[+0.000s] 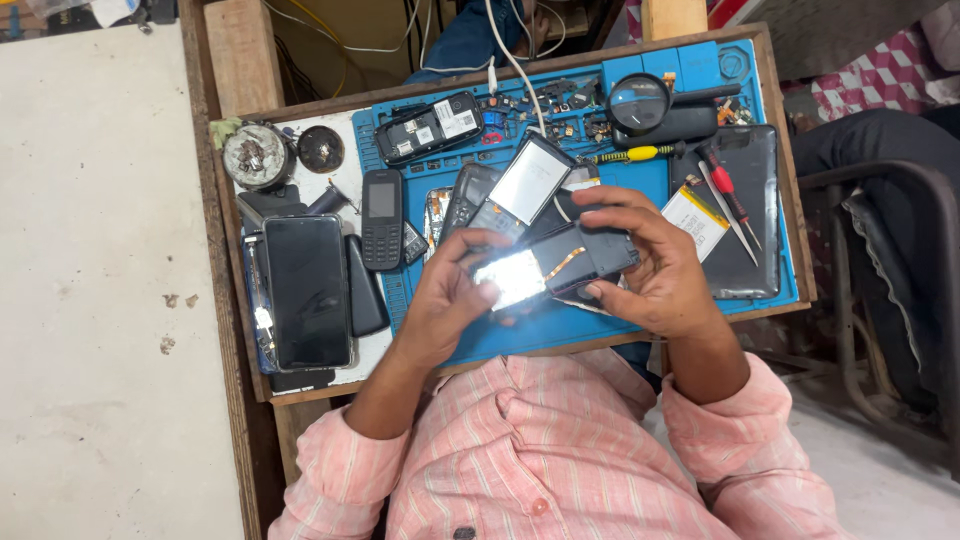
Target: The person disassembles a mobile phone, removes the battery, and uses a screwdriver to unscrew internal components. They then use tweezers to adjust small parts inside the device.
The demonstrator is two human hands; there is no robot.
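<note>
Both my hands hold an opened phone (560, 265) over the blue work mat (520, 335). Its inner side faces up, with a shiny reflective patch on its left part and an orange flex strip across the middle. My left hand (445, 295) grips the phone's left end, thumb on the shiny patch. My right hand (650, 265) wraps the right end, fingers curled over the top edge. Just beyond it lies another phone with a bright screen (528, 182), tilted.
A small wooden table (775, 120) carries the mat. On it: a black keypad phone (382, 218), a large dark smartphone (308, 292), an open phone back (430, 128), a magnifier (638, 103), screwdrivers (725, 190), a battery (697, 220), a dark tablet (745, 215), small parts.
</note>
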